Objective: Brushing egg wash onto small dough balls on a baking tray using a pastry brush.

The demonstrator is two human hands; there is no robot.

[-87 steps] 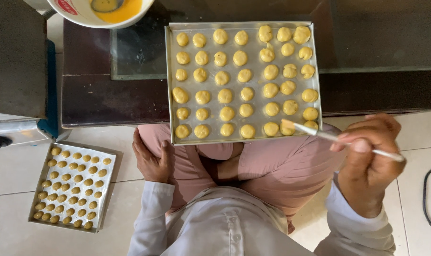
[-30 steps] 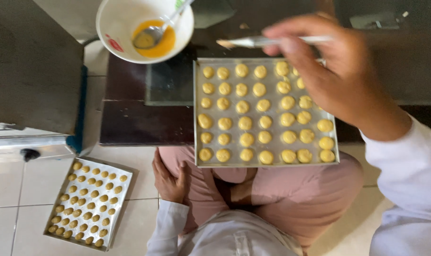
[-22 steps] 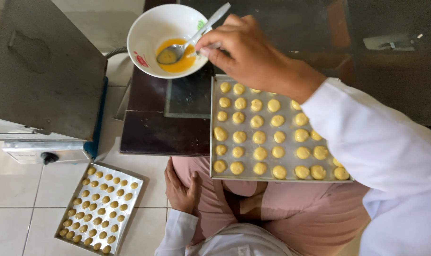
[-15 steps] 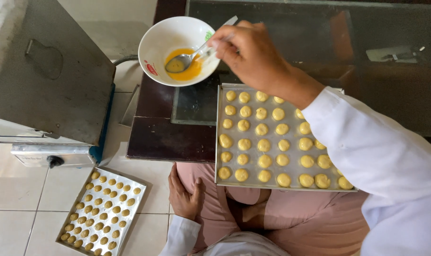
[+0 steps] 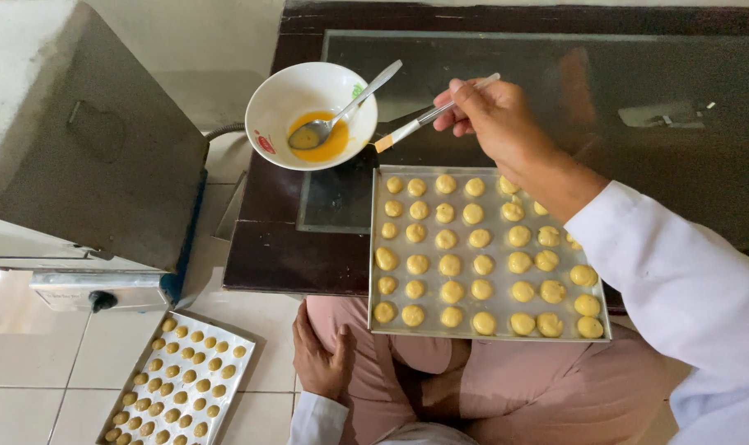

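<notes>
My right hand holds a thin pastry brush by its handle, bristle end just right of a white bowl with orange egg wash and a metal spoon. Below the hand lies a metal baking tray filled with several rows of small yellow dough balls, on a dark low table. My left hand rests flat on my pink-clad knee and holds nothing.
A grey metal oven box stands on the floor at the left. A second tray of small dough balls lies on the white floor tiles beside my knee. The table top has a glass panel.
The right hand carried the brush from beside my lap up over the tray to the bowl, then drew back a little to the right. The left hand stayed on the knee.
</notes>
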